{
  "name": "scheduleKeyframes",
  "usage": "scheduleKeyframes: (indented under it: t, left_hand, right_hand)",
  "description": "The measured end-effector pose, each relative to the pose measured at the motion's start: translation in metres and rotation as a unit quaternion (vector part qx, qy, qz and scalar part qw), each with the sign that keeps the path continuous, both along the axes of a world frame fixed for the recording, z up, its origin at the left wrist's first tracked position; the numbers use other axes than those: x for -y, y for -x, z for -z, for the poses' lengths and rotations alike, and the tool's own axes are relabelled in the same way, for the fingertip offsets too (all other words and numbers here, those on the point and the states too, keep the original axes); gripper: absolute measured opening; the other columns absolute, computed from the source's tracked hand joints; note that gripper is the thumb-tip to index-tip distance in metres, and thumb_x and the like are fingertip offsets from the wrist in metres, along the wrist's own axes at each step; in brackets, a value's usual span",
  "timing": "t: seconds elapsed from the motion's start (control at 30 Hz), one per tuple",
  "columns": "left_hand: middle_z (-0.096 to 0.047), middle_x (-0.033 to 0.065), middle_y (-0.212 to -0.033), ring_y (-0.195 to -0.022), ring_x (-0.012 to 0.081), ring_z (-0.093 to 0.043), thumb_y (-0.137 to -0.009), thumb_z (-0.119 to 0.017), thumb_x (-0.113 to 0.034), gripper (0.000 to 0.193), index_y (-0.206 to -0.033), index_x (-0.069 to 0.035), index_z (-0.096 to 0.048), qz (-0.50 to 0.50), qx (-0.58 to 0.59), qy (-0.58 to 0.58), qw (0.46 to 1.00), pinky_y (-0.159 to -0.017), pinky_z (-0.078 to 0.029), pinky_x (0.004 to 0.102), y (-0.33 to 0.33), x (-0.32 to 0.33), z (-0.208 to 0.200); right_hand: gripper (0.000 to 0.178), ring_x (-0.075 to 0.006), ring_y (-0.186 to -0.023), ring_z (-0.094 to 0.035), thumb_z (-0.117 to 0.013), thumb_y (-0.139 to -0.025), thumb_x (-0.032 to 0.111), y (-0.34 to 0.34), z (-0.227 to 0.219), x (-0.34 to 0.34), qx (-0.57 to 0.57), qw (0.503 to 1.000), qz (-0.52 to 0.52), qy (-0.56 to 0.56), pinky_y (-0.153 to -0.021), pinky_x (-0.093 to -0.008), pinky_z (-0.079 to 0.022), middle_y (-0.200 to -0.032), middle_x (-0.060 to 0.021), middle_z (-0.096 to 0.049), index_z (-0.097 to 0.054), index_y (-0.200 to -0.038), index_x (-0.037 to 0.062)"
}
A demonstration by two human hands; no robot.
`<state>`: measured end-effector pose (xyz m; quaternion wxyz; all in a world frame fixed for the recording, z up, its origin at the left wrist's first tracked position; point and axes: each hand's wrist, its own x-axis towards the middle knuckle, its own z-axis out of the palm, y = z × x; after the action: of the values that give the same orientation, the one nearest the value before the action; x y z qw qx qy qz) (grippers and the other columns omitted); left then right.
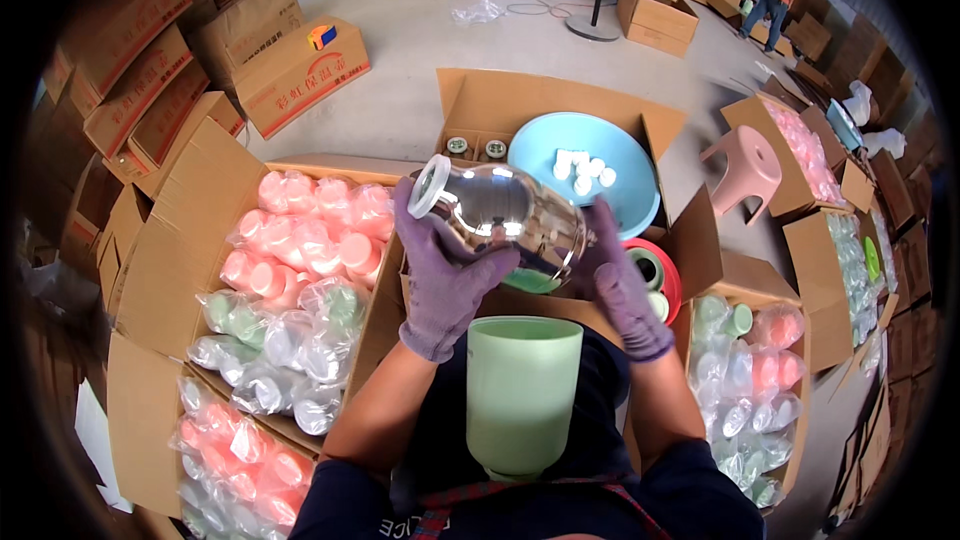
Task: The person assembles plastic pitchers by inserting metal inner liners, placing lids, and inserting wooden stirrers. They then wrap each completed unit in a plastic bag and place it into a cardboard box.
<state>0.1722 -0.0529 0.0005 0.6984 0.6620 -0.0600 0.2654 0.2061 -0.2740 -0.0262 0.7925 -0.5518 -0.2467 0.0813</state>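
Observation:
A shiny silver glass flask liner (515, 215) lies tilted in front of me, its neck up to the left. A white ring (430, 186) sits round the neck. My left hand (445, 285), in a purple glove, is closed round the neck end, thumb along the near side. My right hand (625, 290), gloved too, is beside the liner's rounded base with fingers stretched out and slightly blurred; I cannot tell whether they touch it. Below, a pale green flask casing (524, 390) stands in my lap, wide opening up.
Ahead, a light blue basin (585, 130) with several white caps rests on an open carton (540, 90). A red basin (668, 275) holds round parts. Cartons of bagged pink (320, 215) and green parts flank me. Farther off are a pink stool (745, 165) and a person (775, 0).

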Motion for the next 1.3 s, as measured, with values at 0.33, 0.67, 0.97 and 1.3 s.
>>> scheduleKeyframes:
  t: [0.33,0.67,0.97,1.3]
  left_hand:
    - [-0.034,0.029,-0.154,-0.143,0.0393,-0.036,-0.075,-0.085,-0.039,0.121,-0.155,0.011,-0.009,0.238,-0.159,-0.387,0.876,-0.117,-0.029,0.0417,0.164,-0.003,-0.015]
    - [-0.034,0.0342,-0.151,-0.142,0.0493,-0.033,-0.074,-0.081,-0.052,0.113,-0.151,0.011,-0.026,0.157,-0.131,-0.37,0.906,-0.117,-0.026,0.0527,0.277,-0.014,0.043]
    - [-0.048,0.0203,-0.14,-0.122,0.0322,-0.055,-0.079,-0.078,-0.022,0.101,-0.156,-0.001,-0.017,0.183,-0.011,0.092,0.979,-0.104,-0.044,0.0409,0.211,0.076,-0.007]
    - [-0.061,0.0188,-0.127,-0.122,0.0374,-0.057,-0.074,-0.087,-0.02,0.084,-0.141,0.005,-0.043,0.283,0.082,-0.148,0.944,-0.108,-0.042,0.0462,0.19,0.096,-0.069]
  right_hand:
    - [0.076,-0.0217,-0.126,-0.051,-0.067,-0.086,0.028,0.004,-0.001,0.12,-0.024,0.994,-0.006,0.107,-0.109,-0.0341,-0.039,-0.136,-0.0116,-0.053,-0.034,-0.149,0.0021]
    - [0.099,-0.0248,-0.139,-0.039,-0.062,-0.09,0.06,0.184,0.024,0.164,-0.035,0.973,-0.036,0.223,-0.116,-0.0368,-0.031,-0.149,-0.0171,-0.041,-0.024,-0.153,-0.0065]
    - [0.052,-0.0263,-0.133,-0.051,-0.052,-0.099,0.019,0.245,0.066,0.18,-0.062,0.974,0.018,0.216,-0.11,-0.0363,-0.041,-0.144,-0.0165,-0.052,-0.043,-0.146,-0.001]
    - [0.057,-0.0259,-0.133,-0.052,-0.067,-0.094,0.024,0.223,0.072,0.141,-0.18,0.981,0.043,0.049,-0.108,-0.04,-0.044,-0.146,-0.0132,-0.052,-0.048,-0.145,0.0079]
